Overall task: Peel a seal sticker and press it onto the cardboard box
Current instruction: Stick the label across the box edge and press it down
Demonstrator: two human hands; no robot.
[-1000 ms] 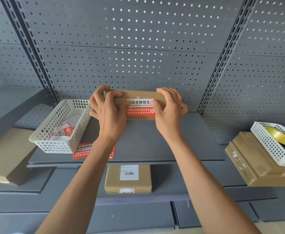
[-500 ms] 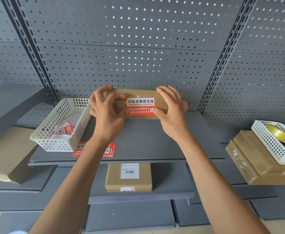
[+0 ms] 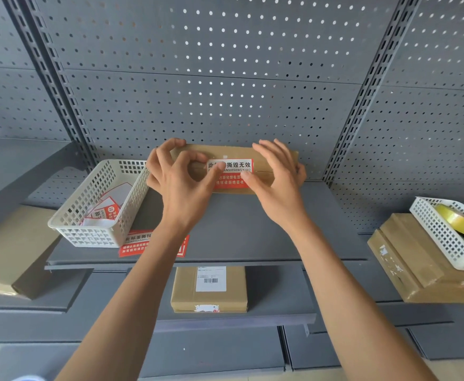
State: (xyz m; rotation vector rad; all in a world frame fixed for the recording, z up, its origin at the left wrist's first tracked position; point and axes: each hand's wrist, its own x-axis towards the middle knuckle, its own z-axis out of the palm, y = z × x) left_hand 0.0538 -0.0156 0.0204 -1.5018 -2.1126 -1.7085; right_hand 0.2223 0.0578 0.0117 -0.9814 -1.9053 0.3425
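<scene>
Cardboard box [image 3: 264, 155] lies lengthwise left-right; both spread hands' thumbs [image 3: 220, 167] press its sticker [image 3: 235, 174].

A dark grey perforated back panel [image 3: 225, 78] fills the upper view, light showing through its holes. Slotted steel uprights [image 3: 363, 92] stand left and right of the panel. Below the panel juts a grey metal shelf [image 3: 253, 237]; under that shelf a lower shelf [image 3: 280, 306], with more grey boards beneath.

Single head cam, close in, facing the pegboard [image 3: 225, 86] at 12 o'clock, looking down onto the shelf [image 3: 239, 232].
</scene>
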